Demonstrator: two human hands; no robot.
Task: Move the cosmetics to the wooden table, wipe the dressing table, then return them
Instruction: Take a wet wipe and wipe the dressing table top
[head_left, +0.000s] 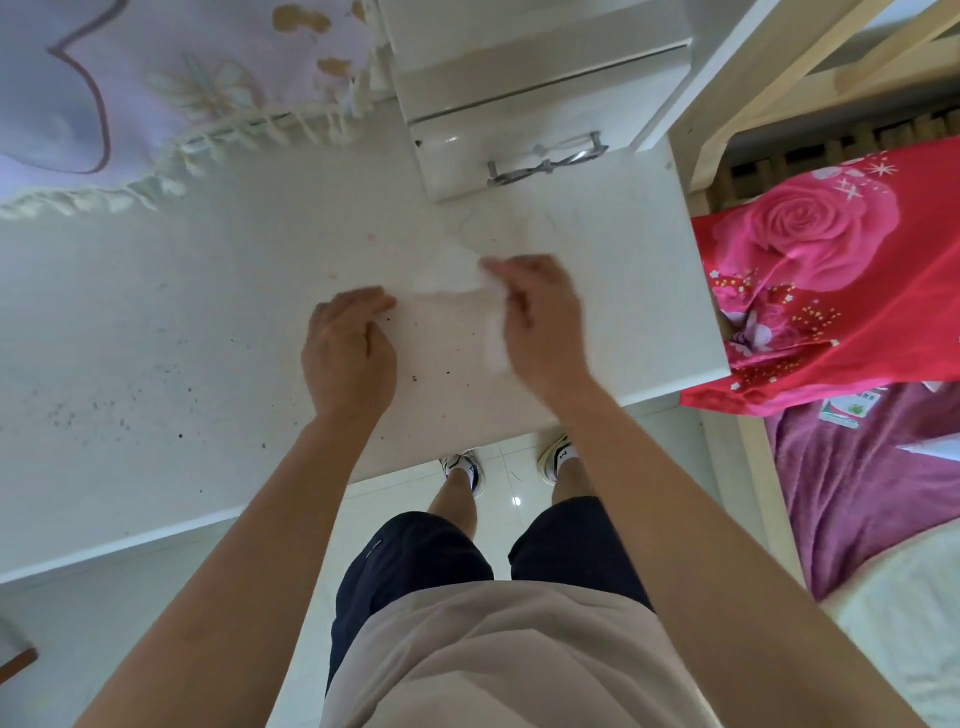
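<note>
The person stands at the near edge of the dressing table, in a pale shirt (493, 660) and dark shorts (415, 561). Both shoes (464, 466) rest on the glossy white floor tiles (514, 525), toes just beneath the tabletop edge.

The white tabletop (208, 322) spans the scene from left to right. Dark specks (104, 405) are scattered over its near left part, and more lie close to the hands.

Both arms reach forward over the tabletop. The left hand (348, 353) is knuckles up with fingers curled, its fingertips pinching the left edge of a white tissue (447, 312). The right hand (543, 322) is blurred by motion; its fingers are closed around the tissue's right side, and a fold hangs down beside the palm. The tissue is stretched between the two hands, just above or on the tabletop; which cannot be told.

Beyond the hands a faint pink spot (371, 236) marks the surface. Farther back stands a white drawer unit (519, 104) with a metal handle (545, 162). At far left a lilac cloth with a cream fringe (156, 104) lies over the tabletop.

To the right, beside the table, a bed carries a red rose-print blanket (831, 291) over a purple cover (872, 499), with a pale wooden frame (727, 119) behind.
</note>
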